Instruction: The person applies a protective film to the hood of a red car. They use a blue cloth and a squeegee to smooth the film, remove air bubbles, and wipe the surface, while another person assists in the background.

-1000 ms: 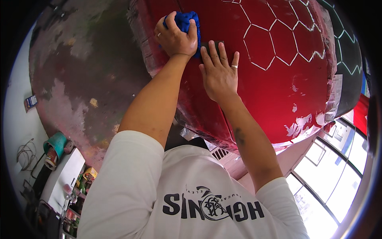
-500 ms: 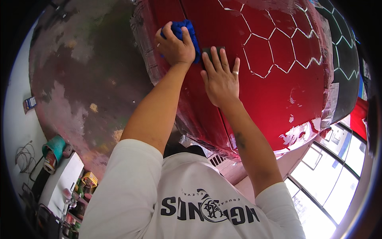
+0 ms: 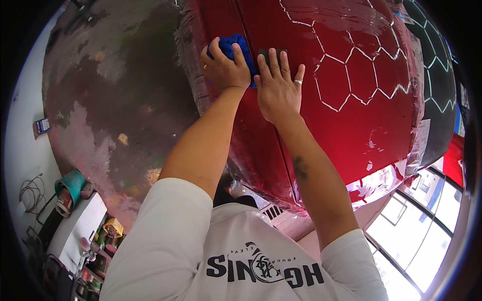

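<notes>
A glossy red car panel (image 3: 341, 135) lies before me, with a dark seam running down it and white hexagon outlines on its right part. My left hand (image 3: 227, 71) is closed around a bunched blue cloth (image 3: 235, 44), resting on the panel left of the seam. Just right of the seam, my right hand (image 3: 280, 98) lies flat with fingers stretched and slightly apart. Its fingertips press a small dark sheet (image 3: 264, 52), perhaps sandpaper, against the red paint; most of the sheet is hidden beneath them.
Masking film (image 3: 193, 75) borders the red panel on the left. Beyond it stretches a dull, patchy surface (image 3: 120, 100). At lower left are a white bench (image 3: 75, 236), a teal container (image 3: 71, 183) and assorted cans. Windows (image 3: 411, 231) stand at lower right.
My right hand has slid farther up the panel with the dark sheet under its fingers. My left hand stays at about the same spot with the cloth. The whole view has shifted slightly.
</notes>
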Tool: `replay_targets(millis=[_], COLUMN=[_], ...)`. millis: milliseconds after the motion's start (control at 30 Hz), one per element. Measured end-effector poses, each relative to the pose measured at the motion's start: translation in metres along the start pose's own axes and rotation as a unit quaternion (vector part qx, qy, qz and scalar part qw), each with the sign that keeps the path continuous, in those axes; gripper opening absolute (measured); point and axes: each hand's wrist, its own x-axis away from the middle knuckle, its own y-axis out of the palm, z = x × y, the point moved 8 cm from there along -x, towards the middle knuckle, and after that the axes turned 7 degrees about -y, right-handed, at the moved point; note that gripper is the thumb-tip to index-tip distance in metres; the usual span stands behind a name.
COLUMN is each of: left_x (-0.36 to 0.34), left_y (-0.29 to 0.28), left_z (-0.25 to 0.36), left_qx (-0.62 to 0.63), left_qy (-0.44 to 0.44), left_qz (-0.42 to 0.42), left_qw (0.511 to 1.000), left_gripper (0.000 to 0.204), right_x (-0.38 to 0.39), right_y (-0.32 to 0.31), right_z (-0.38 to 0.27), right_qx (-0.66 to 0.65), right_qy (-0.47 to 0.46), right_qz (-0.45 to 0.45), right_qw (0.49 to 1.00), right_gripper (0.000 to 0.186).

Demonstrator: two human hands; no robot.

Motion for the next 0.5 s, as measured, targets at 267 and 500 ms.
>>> replay_targets(millis=[267, 500], left_x=[-0.007, 0.0], left_y=[-0.003, 0.0], left_z=[-0.009, 0.008], left_qx=[0.01, 0.0], left_qy=[-0.004, 0.023], left_qz=[0.03, 0.004], left_qw=[0.999, 1.0], left_gripper=[0.058, 0.059], right_x=[0.299, -0.037], right_y=[0.015, -0.007], right_z=[0.025, 0.035], right_qx=[0.007, -0.005], right_qy=[-0.018, 0.014], right_qz=[-0.214, 0.007], right_qw=[0.977, 1.0], right_gripper=[0.073, 0.058])
